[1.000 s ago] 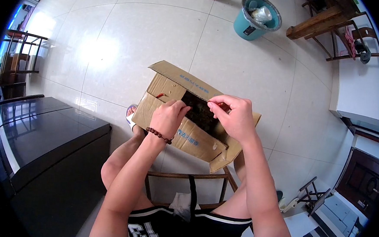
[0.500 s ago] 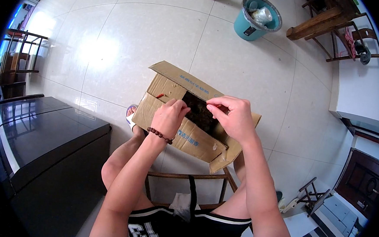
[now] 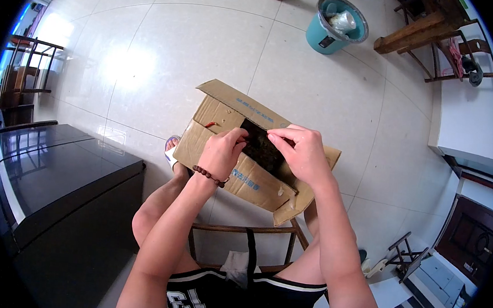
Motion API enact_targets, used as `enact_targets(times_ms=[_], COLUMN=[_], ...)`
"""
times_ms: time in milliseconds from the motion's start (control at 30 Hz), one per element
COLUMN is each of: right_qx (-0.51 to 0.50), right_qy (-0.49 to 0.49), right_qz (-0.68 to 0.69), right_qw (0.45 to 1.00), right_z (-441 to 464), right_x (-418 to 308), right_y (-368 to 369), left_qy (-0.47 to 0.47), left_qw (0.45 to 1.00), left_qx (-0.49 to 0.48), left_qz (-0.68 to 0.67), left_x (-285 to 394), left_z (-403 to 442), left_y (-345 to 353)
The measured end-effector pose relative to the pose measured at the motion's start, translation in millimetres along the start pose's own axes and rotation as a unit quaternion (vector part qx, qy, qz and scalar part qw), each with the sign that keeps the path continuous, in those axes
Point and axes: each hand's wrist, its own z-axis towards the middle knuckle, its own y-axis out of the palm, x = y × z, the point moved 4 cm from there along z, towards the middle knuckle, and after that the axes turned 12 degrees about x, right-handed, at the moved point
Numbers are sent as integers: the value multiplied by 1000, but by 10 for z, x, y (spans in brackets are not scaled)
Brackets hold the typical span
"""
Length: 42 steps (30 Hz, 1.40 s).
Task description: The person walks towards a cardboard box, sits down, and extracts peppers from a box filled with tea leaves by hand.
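An open cardboard box (image 3: 250, 179) with blue lettering sits between my knees, with dark contents (image 3: 262, 150) that I cannot make out inside. My left hand (image 3: 222, 152), with a brown bead bracelet at the wrist, is over the near flap, thumb and fingers pinched together at the opening. Across the opening, my right hand (image 3: 299, 149) is also closed in a pinch. Anything between the fingertips of either hand is too small or hidden to name. One dried red chili (image 3: 211, 124) lies on the box's left flap, beside small pale bits.
A teal bin (image 3: 324, 37) with a liner and rubbish stands on the tiled floor (image 3: 191, 43) ahead. At left is a glossy dark cabinet (image 3: 70, 177). Wooden furniture (image 3: 412, 31) stands at upper right, and a wooden stool bar (image 3: 242, 229) crosses below the box.
The red piece that showed at my right fingertips is out of sight now. My left fingers have risen slightly toward the opening, and both hands stay over the box.
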Motion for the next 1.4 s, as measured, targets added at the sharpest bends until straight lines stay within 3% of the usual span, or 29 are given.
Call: enact_targets(times_ms=[233,433,600,933,1100,1333,1400], right_qx=[-13,-47,-45,-45,-55,-44,-51], right_qy=[18,35,-60,-63,-49,-41,-52], right_qz=[27,-1,-83,-57,-97,-70,-75], right_qw=[999,998,994,995,993,996,995], right_z=[0,-21,-67,-75,-54,-35,-31], right_x=[-21,27,42,53,57,24,22], right_y=[59,109,217,366,368,361,368], left_qy=[-14,14,-26,-1,-62,-70,-137], left_qw=[1000,999,996,995,992,990,987], left_qx=[-10,-20,-44,-26,-20,10,19], left_qz=[-15,48,73,92,108,123,80], left_x=[3,24,-30,-192,-418,-637,-880], left_z=[-6,11,-11,-20,-26,-24,-40], left_y=[-71,-112,-162,-329,-405,-538,-533])
